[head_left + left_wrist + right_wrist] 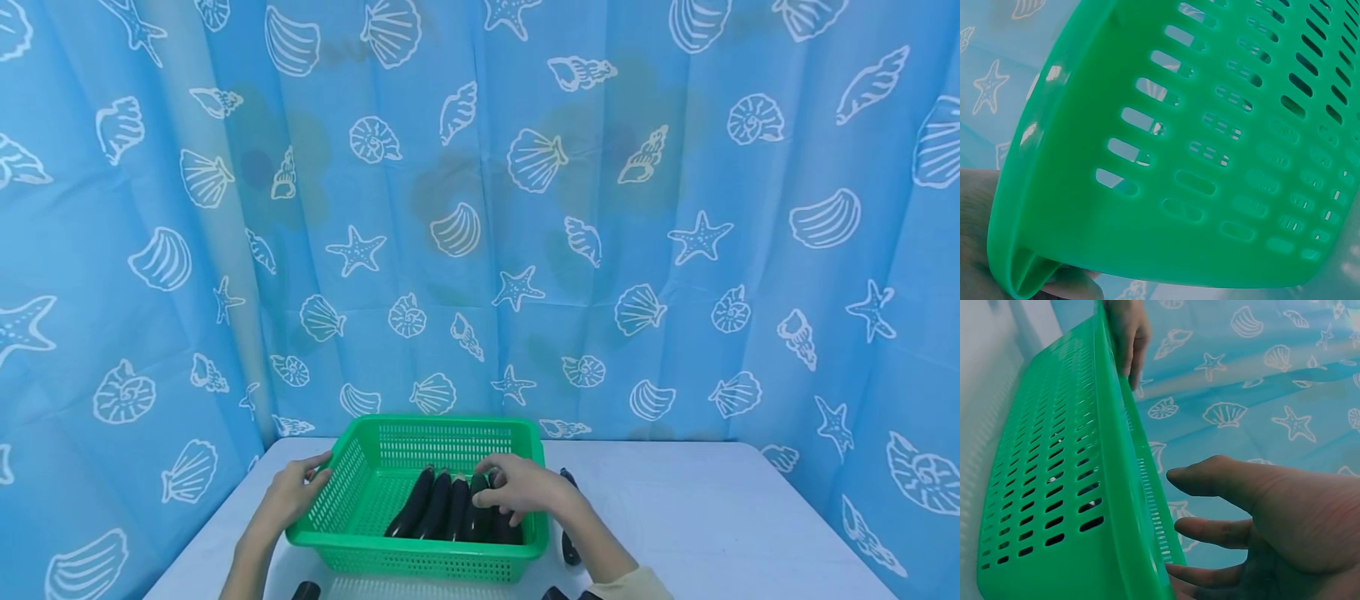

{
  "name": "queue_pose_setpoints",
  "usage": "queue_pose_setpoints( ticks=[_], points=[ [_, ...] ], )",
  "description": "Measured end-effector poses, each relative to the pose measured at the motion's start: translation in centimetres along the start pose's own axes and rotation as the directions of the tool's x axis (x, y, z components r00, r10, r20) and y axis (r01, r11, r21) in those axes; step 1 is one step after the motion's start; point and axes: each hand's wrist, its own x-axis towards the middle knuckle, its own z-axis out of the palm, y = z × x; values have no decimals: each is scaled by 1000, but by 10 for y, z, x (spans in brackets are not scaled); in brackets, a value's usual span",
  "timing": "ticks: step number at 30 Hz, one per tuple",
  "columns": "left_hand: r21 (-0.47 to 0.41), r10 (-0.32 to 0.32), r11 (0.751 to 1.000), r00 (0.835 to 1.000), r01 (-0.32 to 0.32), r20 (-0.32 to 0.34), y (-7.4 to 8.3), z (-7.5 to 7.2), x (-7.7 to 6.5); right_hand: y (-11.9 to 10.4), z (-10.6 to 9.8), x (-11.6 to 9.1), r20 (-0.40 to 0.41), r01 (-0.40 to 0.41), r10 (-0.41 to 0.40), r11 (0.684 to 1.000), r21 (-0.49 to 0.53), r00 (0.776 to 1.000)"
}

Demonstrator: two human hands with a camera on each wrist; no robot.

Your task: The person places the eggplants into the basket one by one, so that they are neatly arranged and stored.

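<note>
A green plastic basket with slotted walls stands on the table, and several dark eggplants lie side by side in its right half. My left hand grips the basket's left rim; in the left wrist view, part of that hand shows below the rim's corner. Over the rightmost eggplants, inside the right wall, is my right hand. Its thumb and fingers are spread apart in the right wrist view, with nothing between them, and the lower fingertips overlap the rim. The rim hides the eggplants there.
Another eggplant lies on the white table just right of the basket, partly behind my right forearm. Dark ends of more objects poke in at the bottom edge. A blue shell-patterned curtain hangs behind and at both sides.
</note>
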Motion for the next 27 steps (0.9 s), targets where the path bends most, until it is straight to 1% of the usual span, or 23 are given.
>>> queue_pose_setpoints(
  ticks=[6,13,19,23,27],
  points=[
    [-15,0,1000,1000,0,7,0,0,-1,0,-2,-3,-1,14,-14,1000,6,1000],
    [3,8,1000,1000,-8,5,0,-1,0,-1,-6,-10,-4,34,-34,999,5,999],
    [2,13,1000,1000,-13,9,1,-2,-1,-1,-10,-18,-18,58,-58,998,2,998],
    [2,9,1000,1000,-9,11,0,-1,-2,0,-13,-22,-16,69,-69,997,15,997],
    [-7,-3,1000,1000,3,15,1,-1,-2,3,-16,-25,-10,63,-63,997,35,998]
  ],
)
